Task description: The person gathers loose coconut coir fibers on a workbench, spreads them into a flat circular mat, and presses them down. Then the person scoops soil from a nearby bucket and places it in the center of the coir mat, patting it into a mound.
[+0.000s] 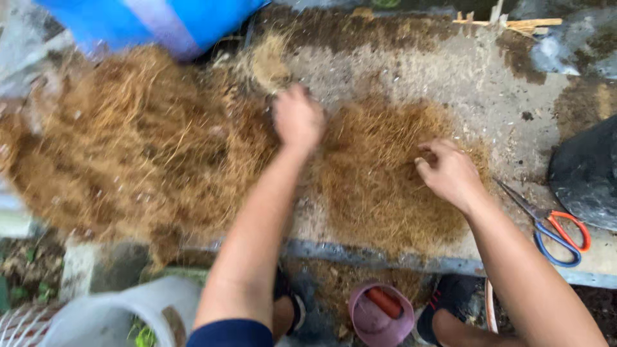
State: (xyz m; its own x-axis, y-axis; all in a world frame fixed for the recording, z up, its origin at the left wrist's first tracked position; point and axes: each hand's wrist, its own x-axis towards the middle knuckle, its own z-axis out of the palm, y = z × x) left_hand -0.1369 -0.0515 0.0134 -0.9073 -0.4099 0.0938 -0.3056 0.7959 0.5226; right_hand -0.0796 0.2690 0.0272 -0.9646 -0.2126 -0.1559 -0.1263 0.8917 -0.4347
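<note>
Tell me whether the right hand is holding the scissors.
No: the right hand rests on the brown fibre mat, while the scissors lie apart on the slab.

I see a pair of scissors (554, 232) with one red and one blue handle lying flat on the concrete slab (450, 71), just right of where I'm gripping. A dark rounded object (588, 173) sits beyond them at the far right. A blue sack (154, 22) lies up to the left. Below my grip, off the slab's edge, stands a pink cup (379, 318); a white bucket (122, 315) sits lower left.
</note>
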